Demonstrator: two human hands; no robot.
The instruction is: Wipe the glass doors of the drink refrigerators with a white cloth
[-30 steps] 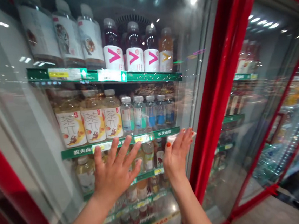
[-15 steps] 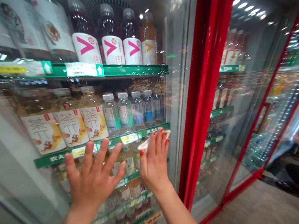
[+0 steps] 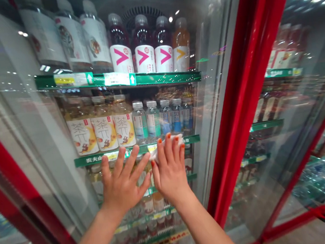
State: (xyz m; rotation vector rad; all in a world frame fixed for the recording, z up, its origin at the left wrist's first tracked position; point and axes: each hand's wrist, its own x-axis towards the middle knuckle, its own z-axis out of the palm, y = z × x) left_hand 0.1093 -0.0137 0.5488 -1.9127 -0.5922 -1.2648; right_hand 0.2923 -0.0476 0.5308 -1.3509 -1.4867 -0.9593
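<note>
My left hand (image 3: 125, 183) lies against the glass door (image 3: 207, 106) of a drinks cooler, fingers stretched and spread, holding nothing. Just to its right, my right hand (image 3: 171, 171), with orange-red nails, presses a white cloth (image 3: 153, 152) to the same glass. The cloth is mostly covered by the fingers; whether it is fabric or paper I cannot tell. Behind the glass, level with my fingertips, runs a green shelf edge (image 3: 194, 139). Tea bottles (image 3: 105, 133) and small soda-water bottles (image 3: 166, 118) stand on that shelf.
Red door frames (image 3: 238, 72) border the glass on the right, and another red frame (image 3: 23, 204) is at the left. A neighbouring cooler (image 3: 286, 98) holds more bottles. On the upper shelf are bottles with a pink V (image 3: 143, 54). Lights reflect in the glass.
My right hand and the cloth have slid left across the glass, closer to my left hand. The left hand stays spread. The view has shifted, so the cooler appears further right.
</note>
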